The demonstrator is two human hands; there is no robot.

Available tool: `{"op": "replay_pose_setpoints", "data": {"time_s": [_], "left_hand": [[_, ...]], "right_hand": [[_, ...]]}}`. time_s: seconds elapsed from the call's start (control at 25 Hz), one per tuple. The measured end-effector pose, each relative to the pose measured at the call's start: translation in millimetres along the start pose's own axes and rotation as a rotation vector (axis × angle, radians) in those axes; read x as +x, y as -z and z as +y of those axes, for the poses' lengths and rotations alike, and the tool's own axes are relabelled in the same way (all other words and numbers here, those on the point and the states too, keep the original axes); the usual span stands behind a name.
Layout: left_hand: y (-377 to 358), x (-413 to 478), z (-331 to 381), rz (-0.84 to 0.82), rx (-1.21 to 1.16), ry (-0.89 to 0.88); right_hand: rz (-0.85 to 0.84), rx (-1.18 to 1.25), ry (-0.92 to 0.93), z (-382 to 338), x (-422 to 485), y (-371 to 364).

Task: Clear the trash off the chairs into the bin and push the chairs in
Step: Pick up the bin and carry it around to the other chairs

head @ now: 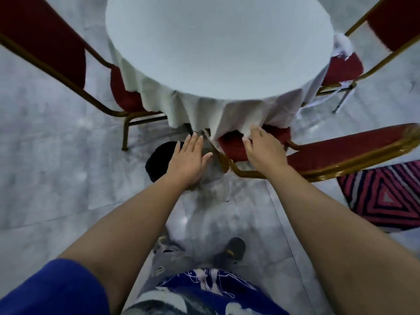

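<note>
Round table [218, 48], draped in a white cloth to well below its edge, centred in the upper frame on pale marble floor [45, 167]. Three red chairs with gold frames around it: left chair [45, 42] with seat partly under the cloth; far right chair [345, 67] bearing crumpled white trash [342, 45] at the table-side edge of its seat; near chair [318, 153] turned sideways, seat front tucked beneath the hanging cloth. Striped red-and-blue cushion [384, 196] just beyond the near chair's back. Black bin [161, 160] on the floor below the table edge, partly hidden behind the left hand. Left hand [188, 160] flat, fingers spread, gripping nothing. Right hand [263, 148] fingers extended, pressed on the near chair's seat, not closed around anything.
</note>
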State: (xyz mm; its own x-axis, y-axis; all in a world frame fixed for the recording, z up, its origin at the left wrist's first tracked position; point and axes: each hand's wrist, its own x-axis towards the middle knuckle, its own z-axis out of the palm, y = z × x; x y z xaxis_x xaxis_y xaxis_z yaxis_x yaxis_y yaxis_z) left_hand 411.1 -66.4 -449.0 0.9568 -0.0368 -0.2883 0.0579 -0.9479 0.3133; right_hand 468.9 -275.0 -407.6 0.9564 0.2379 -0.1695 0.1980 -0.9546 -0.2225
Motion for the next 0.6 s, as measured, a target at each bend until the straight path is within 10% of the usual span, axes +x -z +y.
{"op": "replay_pose_setpoints", "data": {"time_s": [0.6], "left_hand": [[-130, 80, -283, -0.179, -0.396, 0.515]], "right_hand": [[-0.410, 0.413, -0.378, -136, 93, -303]]}}
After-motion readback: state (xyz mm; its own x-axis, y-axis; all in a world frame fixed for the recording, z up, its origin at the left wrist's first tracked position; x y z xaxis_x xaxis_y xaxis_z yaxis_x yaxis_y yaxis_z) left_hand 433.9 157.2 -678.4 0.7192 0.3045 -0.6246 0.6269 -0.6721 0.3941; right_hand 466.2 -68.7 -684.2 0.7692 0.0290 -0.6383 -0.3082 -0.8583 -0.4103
